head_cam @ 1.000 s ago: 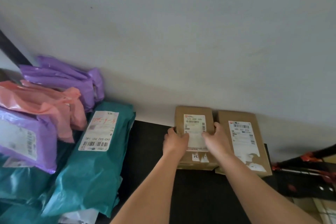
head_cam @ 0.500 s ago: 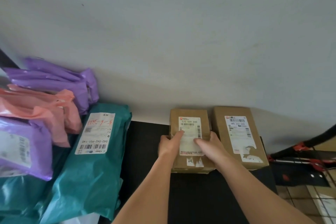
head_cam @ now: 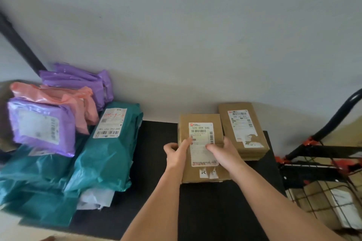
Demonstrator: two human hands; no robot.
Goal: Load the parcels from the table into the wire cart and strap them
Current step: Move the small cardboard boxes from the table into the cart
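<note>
Left hand (head_cam: 175, 155) and right hand (head_cam: 225, 151) both grip one brown box (head_cam: 199, 118): fingers (head_cam: 186, 143) curled round its two long sides, thumbs lying on top on the white shipping label (head_cam: 201, 133). Label reads "570 009 040", with barcodes beneath and down its right side; the smaller print is blurred. Two white tape scraps (head_cam: 208, 173) with black marks sit nearer than the fingers, at the box's near edge. Can't tell whether the box rests on the black table (head_cam: 156, 182) or is just off it. Just right of the right fingers and further back is a second brown box (head_cam: 256, 119) on the table, with a torn label and an unreadable number. Well left of the left fingers lies a teal mailer (head_cam: 109, 158); its label (head_cam: 110, 123) is upside down, printed "042-042-P01-140", with illegible red handwriting. Left of that, a purple mailer (head_cam: 41, 127) with a blurred label sits on pink mailers (head_cam: 64, 100) and more teal ones. Far right of the right fingers, below table level, is the wire cart (head_cam: 333, 199), with red clips and labelled cardboard boxes inside.
</note>
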